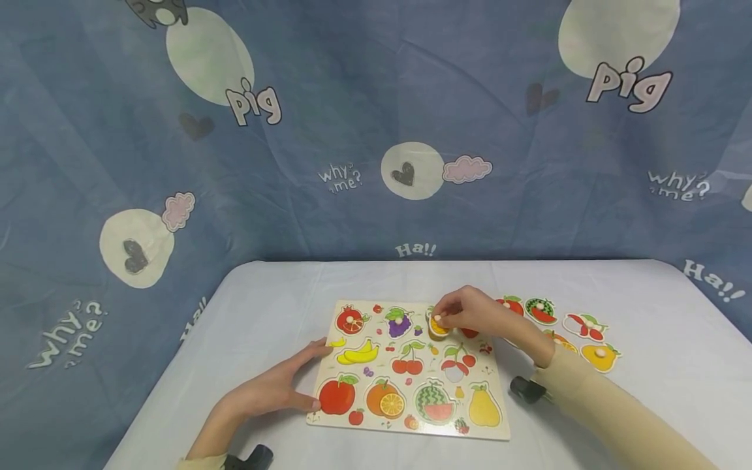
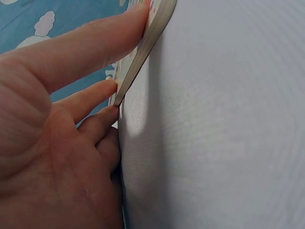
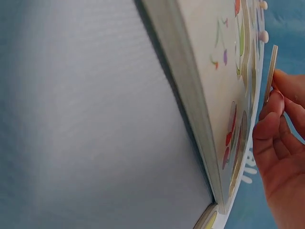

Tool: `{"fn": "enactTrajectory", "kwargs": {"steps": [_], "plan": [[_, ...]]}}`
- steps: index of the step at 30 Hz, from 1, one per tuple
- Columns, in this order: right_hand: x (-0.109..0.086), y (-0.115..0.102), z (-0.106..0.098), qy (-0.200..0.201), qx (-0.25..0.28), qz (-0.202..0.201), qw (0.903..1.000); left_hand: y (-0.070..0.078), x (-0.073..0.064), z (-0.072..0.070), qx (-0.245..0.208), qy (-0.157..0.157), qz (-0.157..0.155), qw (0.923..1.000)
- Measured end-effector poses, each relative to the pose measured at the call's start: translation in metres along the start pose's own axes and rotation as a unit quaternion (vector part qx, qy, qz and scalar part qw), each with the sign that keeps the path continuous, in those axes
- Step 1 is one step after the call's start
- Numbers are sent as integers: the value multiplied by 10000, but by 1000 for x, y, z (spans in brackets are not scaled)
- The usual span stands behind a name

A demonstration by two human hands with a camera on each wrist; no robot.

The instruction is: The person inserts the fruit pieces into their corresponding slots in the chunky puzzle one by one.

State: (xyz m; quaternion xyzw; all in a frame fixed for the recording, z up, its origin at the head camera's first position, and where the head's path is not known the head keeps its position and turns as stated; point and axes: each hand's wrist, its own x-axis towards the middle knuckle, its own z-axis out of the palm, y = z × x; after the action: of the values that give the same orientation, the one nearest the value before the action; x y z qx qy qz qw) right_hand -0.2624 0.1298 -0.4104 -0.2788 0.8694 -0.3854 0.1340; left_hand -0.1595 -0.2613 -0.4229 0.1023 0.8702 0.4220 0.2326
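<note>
A yellow fruit piece (image 1: 438,328) is held just below the fingertips of the right hand (image 1: 470,310), over the far side of the fruit puzzle board (image 1: 435,365). Thumb and fingers of that hand are closed in a pinch on the piece; in the right wrist view its thin edge is shown, roughly in line with the board face. Whether the board is touched by it cannot be told. Its longer extent seems to run away from the person, though much of its outline is covered by fingers. The key relation is judged to be piece to board recess: the recess under the right fingertips is partly hidden, and the left hand (image 1: 276,385) is well apart from it. The left thumb and fingers are spread and rested along the board's left edge. The board's long axis is laid crosswise between the hands. Beyond the right wrist, to its right, a watermelon piece (image 1: 541,311), a cherry piece (image 1: 586,327) and a pear piece (image 1: 600,357) are laid out on the white table (image 1: 282,294).
</note>
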Motion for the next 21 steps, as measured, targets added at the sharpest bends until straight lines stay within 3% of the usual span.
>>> {"fn": "enactTrajectory", "kwargs": {"steps": [21], "plan": [[6, 3, 6, -20, -197, 432, 9989, 2, 0, 1, -80, 26, -144, 9999]]}}
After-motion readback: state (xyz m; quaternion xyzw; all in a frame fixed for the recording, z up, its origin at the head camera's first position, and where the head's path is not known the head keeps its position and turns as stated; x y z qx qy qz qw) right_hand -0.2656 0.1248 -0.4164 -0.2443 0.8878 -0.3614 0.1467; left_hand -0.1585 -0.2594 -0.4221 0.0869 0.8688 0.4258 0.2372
